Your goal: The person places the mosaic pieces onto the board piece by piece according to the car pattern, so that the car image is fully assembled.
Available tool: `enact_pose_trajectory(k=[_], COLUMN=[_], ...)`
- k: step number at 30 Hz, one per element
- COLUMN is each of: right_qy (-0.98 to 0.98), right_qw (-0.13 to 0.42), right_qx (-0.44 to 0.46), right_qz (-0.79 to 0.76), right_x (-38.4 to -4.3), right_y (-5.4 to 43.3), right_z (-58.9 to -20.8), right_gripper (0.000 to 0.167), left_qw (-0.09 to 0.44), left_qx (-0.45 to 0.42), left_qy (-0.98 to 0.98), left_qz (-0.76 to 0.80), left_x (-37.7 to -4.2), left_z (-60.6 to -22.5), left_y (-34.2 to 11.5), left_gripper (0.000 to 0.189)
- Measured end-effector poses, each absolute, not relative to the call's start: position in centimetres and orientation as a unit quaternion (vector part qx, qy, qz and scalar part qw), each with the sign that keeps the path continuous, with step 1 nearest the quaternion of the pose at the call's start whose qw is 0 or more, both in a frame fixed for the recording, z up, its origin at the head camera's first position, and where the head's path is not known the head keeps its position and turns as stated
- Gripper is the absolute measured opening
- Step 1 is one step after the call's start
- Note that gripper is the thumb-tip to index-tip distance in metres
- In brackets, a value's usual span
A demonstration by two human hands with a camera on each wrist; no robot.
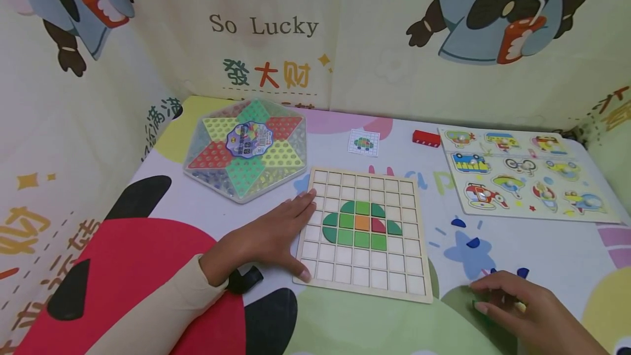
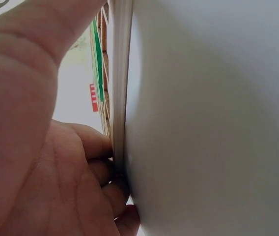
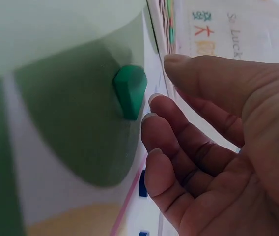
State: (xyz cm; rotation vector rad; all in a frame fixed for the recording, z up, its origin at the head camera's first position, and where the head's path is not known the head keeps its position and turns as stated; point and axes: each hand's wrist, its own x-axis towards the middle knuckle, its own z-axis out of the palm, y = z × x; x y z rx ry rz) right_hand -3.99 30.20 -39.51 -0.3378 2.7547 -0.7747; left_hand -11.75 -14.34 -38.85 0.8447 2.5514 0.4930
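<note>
My left hand [image 1: 268, 234] rests along the left edge of a square wooden grid board [image 1: 374, 293], thumb by the near corner and fingers spread toward the far side. In the left wrist view, fingertips touch the board's side [image 2: 121, 93]. Green tiles [image 1: 362, 240], an orange tile [image 1: 362, 223] and a red tile [image 1: 378, 225] form a turtle-like shape in its cells. Right of the board, my right hand [image 1: 525, 305] hovers with loosely bent fingers, holding nothing. Close to its fingertips, a green quarter-round tile [image 3: 130, 91] lies on the printed cloth.
Several dark blue pieces [image 1: 458, 223] lie right of the board. Behind it are a small pattern card [image 1: 363, 142] and a red block [image 1: 426, 138]. A hexagonal Chinese checkers box [image 1: 217, 164] stands back left, a vehicle puzzle board [image 1: 532, 210] back right.
</note>
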Motion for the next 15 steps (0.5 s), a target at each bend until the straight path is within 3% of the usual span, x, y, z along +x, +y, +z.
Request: enact_pose_trajectory(k=[4,8,15], right_qy=[0.938,0.929,0.941], right_qw=[0.127,0.161,0.194], right_qx=[-0.136,-0.152,-0.118], right_qz=[-0.294,-0.297,-0.251], right_x=[-3.5,-3.4,-3.4], right_y=[31.1,31.6,31.4], right_z=[-40.3,-40.8,-40.5], right_gripper=[0.03,0.032,0.029], left_qw=[0.201,0.201,0.207], left_qx=[0.303,0.304,0.295], left_qy=[0.915,0.915,0.916], left_qz=[0.174,0.175,0.174], left_x=[-11.7,-11.7,-11.7], left_z=[-38.8,-38.7,-38.8], left_y=[-14.3,-14.4,-14.2], left_gripper=[0.128,0.128,0.128])
